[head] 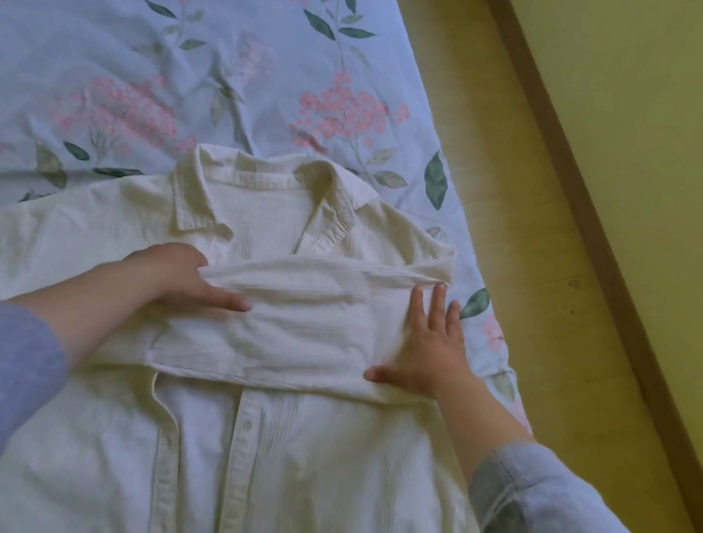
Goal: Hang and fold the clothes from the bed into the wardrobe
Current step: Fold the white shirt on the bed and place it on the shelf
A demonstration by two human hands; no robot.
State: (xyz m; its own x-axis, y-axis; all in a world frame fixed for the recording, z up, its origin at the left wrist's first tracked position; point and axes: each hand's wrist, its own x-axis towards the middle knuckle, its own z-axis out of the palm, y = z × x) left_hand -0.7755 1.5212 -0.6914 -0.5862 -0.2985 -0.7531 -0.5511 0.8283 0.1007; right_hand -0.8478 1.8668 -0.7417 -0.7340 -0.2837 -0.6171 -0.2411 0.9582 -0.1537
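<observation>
Cream shirt (271, 457) lies flat on the floral bed sheet (147, 38), front up, button placket running from between the hands toward the person. One sleeve (311, 319) is folded across the chest, spanning hand to hand. Right hand (424, 347) is flat on the sleeve's fold end, fingers straight and spread, not gripping. Left hand (183, 275) is at the sleeve's other end: thumb straight on the cloth, fingers hidden under it, can't tell if it pinches. Collar (261, 192) just beyond both hands. Wooden floor (528, 200) past the right hand.
</observation>
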